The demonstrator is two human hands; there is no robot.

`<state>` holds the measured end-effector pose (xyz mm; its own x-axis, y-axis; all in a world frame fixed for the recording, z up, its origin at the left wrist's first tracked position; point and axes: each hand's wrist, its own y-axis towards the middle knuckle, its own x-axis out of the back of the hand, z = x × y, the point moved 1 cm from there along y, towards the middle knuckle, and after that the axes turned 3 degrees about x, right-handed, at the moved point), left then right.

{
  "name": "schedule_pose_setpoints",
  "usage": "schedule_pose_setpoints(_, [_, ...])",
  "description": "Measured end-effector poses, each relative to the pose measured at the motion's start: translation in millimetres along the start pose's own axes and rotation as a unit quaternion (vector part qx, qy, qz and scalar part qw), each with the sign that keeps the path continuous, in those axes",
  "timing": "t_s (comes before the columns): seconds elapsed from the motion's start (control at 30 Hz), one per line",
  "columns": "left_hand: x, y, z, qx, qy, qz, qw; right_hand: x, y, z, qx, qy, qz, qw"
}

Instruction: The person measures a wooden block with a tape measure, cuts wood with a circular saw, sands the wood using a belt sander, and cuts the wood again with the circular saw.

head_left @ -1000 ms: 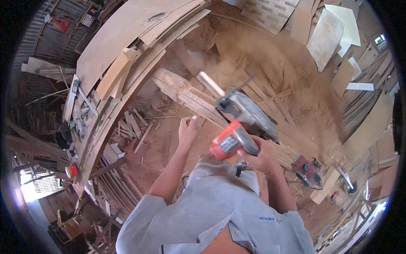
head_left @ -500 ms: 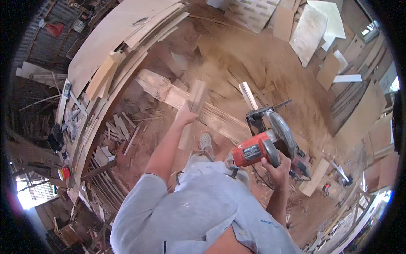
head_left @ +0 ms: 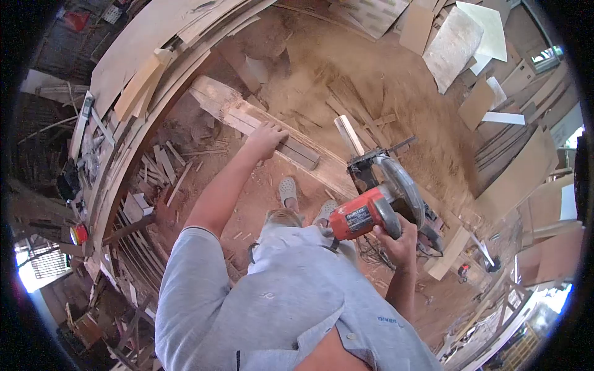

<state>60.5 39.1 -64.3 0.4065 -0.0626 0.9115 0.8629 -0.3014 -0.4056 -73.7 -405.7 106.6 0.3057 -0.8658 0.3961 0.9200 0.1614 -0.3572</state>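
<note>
My right hand (head_left: 401,242) is wrapped around the rear handle of a red and grey circular saw (head_left: 359,216). The saw's base sits at the right end of a long, thick timber beam (head_left: 331,166), beside a narrow wood strip (head_left: 349,135) that sticks out past it. Over on the left, my left hand (head_left: 266,140) grips a short length of wood (head_left: 300,154) from above, its fingers curled over the edge. That piece lies lengthwise along the beam's top. Part of it is hidden under the hand.
Curved stacked boards (head_left: 167,99) rise along the left. Wood offcuts (head_left: 166,162) litter the ground near them, and sawdust (head_left: 427,117) covers the floor beyond the beam. Sheets and panels (head_left: 455,46) lean at the right. My feet in clogs (head_left: 288,190) stand close to the beam.
My left hand has turned the short wood piece from crosswise to lengthwise and laid it along the beam. The saw stays in my right hand, near the same spot on the beam.
</note>
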Motion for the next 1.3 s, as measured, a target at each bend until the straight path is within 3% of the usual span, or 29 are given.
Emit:
schedule_pose_setpoints(0.17, [-10.8, 4.5, 25.8, 0.044, -0.03, -0.048, 0.997, -9.5, -0.7, 16.5, 0.027, -0.036, 0.047, 0.998])
schedule_pose_setpoints(0.27, [-31.3, 12.3, 35.8, 0.017, -0.027, -0.058, 0.998, -11.3, 3.6, 22.5, 0.05, -0.056, 0.109, 0.991])
schedule_pose_setpoints(0.37, [-40.7, -7.0, 30.3, 0.05, -0.005, -0.171, 0.984, -14.2, 13.8, 26.0, 0.07, -0.098, 0.164, 0.979])
schedule_pose_setpoints(0.47, [-39.6, -40.4, 23.3, 0.158, -0.108, -0.248, 0.95, -26.2, 28.5, 21.1, 0.106, -0.142, 0.186, 0.967])
schedule_pose_setpoints(0.63, [-77.1, -116.6, -12.2, 0.244, -0.301, -0.367, 0.846, -51.6, 57.1, 21.4, 0.133, -0.185, 0.198, 0.953])
schedule_pose_setpoints(0.7, [-98.8, -130.9, -33.3, 0.253, -0.356, -0.354, 0.827, -59.8, 68.0, 18.3, 0.104, -0.163, 0.213, 0.958])
schedule_pose_setpoints(0.77, [-108.4, -136.3, -62.9, 0.268, -0.48, -0.302, 0.779, -68.7, 80.0, 26.0, 0.151, -0.177, 0.194, 0.953])
schedule_pose_setpoints(0.87, [-130.5, -122.7, -102.5, 0.262, -0.675, -0.223, 0.653, -77.3, 98.9, 18.7, 0.189, -0.186, 0.188, 0.946])
schedule_pose_setpoints(0.97, [-93.0, -124.2, -130.5, 0.211, -0.729, -0.14, 0.636, -84.6, 109.0, 24.1, 0.18, -0.138, 0.205, 0.952])
schedule_pose_setpoints(1.07, [-80.8, -122.8, -160.4, 0.159, -0.805, -0.086, 0.565, -90.1, 110.9, 27.8, 0.189, -0.141, 0.192, 0.953])
schedule_pose_setpoints(1.13, [-62.7, -125.0, -174.9, 0.132, -0.77, -0.067, 0.621, -97.3, 109.0, 38.7, 0.223, -0.163, 0.169, 0.946])
schedule_pose_setpoints(1.27, [-7.5, -127.6, -183.7, 0.199, -0.625, -0.044, 0.753, -106.1, 117.3, 32.6, 0.197, -0.154, 0.198, 0.948])
schedule_pose_setpoints(1.3, [-8.4, -125.1, -185.2, 0.205, -0.617, -0.048, 0.758, -104.7, 118.8, 30.0, 0.19, -0.159, 0.202, 0.948])
